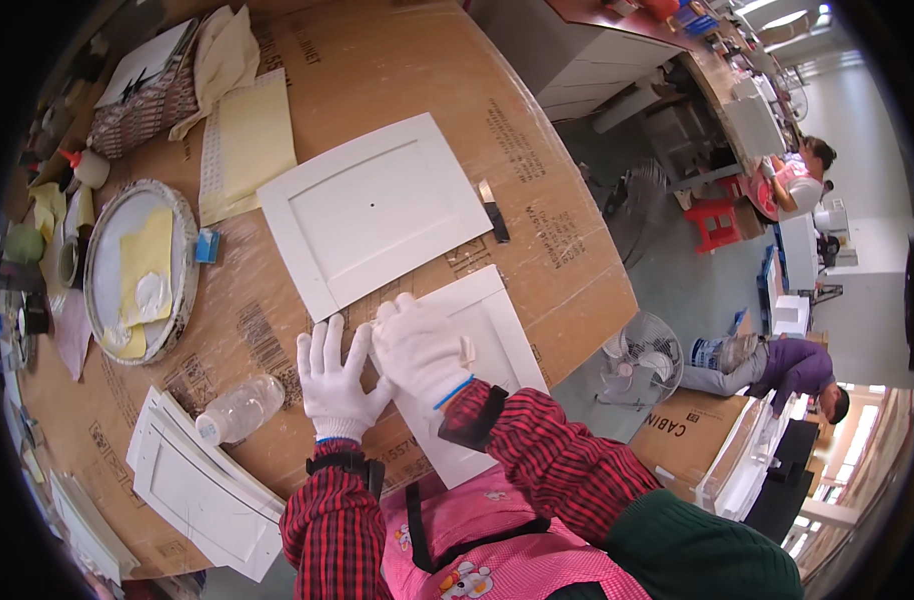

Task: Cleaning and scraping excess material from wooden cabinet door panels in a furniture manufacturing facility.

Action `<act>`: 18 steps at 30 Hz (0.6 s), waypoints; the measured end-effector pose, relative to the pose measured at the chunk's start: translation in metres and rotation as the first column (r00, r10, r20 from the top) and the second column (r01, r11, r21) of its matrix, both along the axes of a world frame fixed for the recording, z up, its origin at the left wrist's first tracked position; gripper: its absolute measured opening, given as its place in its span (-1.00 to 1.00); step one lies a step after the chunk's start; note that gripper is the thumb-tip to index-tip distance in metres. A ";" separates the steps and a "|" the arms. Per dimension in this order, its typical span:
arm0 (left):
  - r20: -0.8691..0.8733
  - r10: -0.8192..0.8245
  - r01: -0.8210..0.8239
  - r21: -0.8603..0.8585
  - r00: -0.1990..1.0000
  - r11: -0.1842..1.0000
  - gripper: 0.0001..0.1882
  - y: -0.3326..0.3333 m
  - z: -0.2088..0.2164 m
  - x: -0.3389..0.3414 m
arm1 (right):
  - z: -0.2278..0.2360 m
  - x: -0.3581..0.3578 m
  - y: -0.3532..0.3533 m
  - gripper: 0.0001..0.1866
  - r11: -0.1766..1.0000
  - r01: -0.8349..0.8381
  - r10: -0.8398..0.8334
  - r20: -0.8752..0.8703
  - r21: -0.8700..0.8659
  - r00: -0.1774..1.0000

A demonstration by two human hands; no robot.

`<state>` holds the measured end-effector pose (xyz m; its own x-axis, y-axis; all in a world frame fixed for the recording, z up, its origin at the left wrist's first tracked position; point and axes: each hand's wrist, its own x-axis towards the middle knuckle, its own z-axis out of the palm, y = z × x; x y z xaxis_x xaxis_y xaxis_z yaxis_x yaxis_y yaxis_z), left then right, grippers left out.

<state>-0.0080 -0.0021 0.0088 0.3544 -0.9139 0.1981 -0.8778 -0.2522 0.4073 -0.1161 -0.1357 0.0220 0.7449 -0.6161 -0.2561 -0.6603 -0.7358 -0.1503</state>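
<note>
My left hand [335,380], in a white knit glove, is stretched out with fingers apart beside the left edge of a white framed panel [492,320]. My right hand [422,350], gloved too, presses down on that panel with its fingers curled. A small pale scrap shows at its right side; what the fingers hold is hidden. Just beyond lies a second white panel [377,205] with a dark dot in its middle. A flat scraper with a black part [500,222] lies by its right corner.
Cardboard covers the table [397,50]. At left are a clear plastic bottle [242,408], stacked white panels [192,480], a round tray [189,300] with white paste on yellow sheets, a small blue box [208,246] and yellow sandpaper sheets [247,140]. A standing fan [642,360] and two people are to the right.
</note>
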 end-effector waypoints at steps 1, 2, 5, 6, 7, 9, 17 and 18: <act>-0.002 -0.019 0.019 -0.010 1.000 1.000 -0.29 -0.005 0.003 -0.002 | -0.012 -0.003 -0.005 -0.75 1.000 0.025 -0.025 -0.006 0.011 1.000; -0.015 -0.030 0.030 0.007 0.999 1.000 -0.29 -0.009 0.005 -0.004 | -0.024 -0.009 -0.009 -0.75 0.998 0.051 -0.051 -0.013 0.023 0.999; -0.022 -0.014 0.015 0.039 1.000 0.999 -0.26 0.002 0.004 0.002 | 0.049 -0.051 -0.072 -0.72 0.989 0.000 -0.051 -0.351 -0.146 0.935; -0.021 -0.025 0.025 0.024 0.999 0.999 -0.23 0.000 0.004 0.000 | 0.043 -0.071 -0.087 -0.71 0.982 0.156 -0.181 -0.282 -0.111 0.942; -0.022 -0.028 0.029 0.022 0.999 0.999 -0.23 -0.002 0.002 -0.001 | 0.038 -0.076 -0.087 -0.71 0.981 0.159 -0.185 -0.284 -0.113 0.941; -0.020 -0.034 0.035 0.022 0.999 0.999 -0.22 -0.003 0.000 -0.002 | 0.030 -0.085 -0.080 -0.65 0.672 0.740 -0.737 -0.076 0.014 0.671; -0.017 -0.030 0.030 0.029 0.999 0.999 -0.21 0.002 0.000 0.002 | 0.031 -0.107 -0.051 -0.67 0.689 0.722 -0.712 -0.123 0.070 0.691; -0.018 -0.038 0.038 0.026 0.999 0.999 -0.22 0.000 0.000 0.000 | 0.027 -0.097 -0.066 -0.67 0.713 0.699 -0.699 -0.020 0.060 0.715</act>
<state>-0.0079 -0.0021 0.0091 0.3226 -0.9315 0.1680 -0.8799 -0.2297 0.4160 -0.2131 -0.2012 0.0491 0.1088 -0.9455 -0.3069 -0.9820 -0.0542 -0.1809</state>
